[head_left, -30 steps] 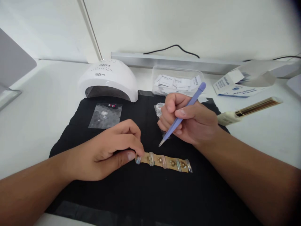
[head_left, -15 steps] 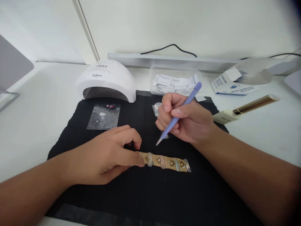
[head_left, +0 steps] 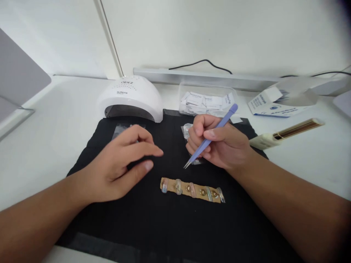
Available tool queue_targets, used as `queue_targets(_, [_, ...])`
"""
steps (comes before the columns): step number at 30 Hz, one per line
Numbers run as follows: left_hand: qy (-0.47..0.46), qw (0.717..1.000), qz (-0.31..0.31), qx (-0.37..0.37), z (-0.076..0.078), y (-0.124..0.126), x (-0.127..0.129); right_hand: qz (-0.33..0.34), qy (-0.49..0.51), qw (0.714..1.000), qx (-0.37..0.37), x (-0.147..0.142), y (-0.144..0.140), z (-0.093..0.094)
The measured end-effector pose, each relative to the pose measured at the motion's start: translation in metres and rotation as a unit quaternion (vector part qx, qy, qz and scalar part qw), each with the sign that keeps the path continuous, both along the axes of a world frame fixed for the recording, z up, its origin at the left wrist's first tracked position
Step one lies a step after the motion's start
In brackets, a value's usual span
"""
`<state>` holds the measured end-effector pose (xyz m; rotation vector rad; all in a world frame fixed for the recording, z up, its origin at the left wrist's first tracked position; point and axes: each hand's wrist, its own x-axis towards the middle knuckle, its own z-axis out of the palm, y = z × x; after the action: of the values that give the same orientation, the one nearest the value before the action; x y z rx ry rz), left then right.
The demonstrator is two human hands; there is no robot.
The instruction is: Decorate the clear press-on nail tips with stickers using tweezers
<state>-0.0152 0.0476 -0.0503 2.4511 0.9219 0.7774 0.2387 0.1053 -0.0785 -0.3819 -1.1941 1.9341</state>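
The nail strip (head_left: 192,190) lies crosswise just below both hands, nearer the tweezers (head_left: 210,137) pinched in the right hand (head_left: 219,144); left hand (head_left: 123,160) hovers loose, empty.

A white desk (head_left: 55,120) carries a black mat (head_left: 153,219) at its middle. Behind the mat stand a white nail lamp (head_left: 131,98) and a clear box of wrapped pads (head_left: 205,100). To the right lie a blue-and-white carton (head_left: 274,104) and a cream-handled tool (head_left: 285,132).
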Motion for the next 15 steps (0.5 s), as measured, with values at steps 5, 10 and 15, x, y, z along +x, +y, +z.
queue_targets(5, [0.222, 0.945, 0.234, 0.047, 0.005, 0.018, -0.016, -0.020, -0.029, 0.999, -0.019, -0.001, 0.000, -0.002])
queue_targets(10, [0.349, 0.880, 0.321, -0.021, 0.003, 0.032, -0.028, -0.046, -0.027, 0.999, 0.000, -0.005, -0.001, -0.004])
queue_targets(15, [0.350, 0.875, 0.329, -0.051, -0.002, 0.036, -0.028, -0.079, -0.024, 0.996, 0.015, -0.007, -0.001, -0.006])
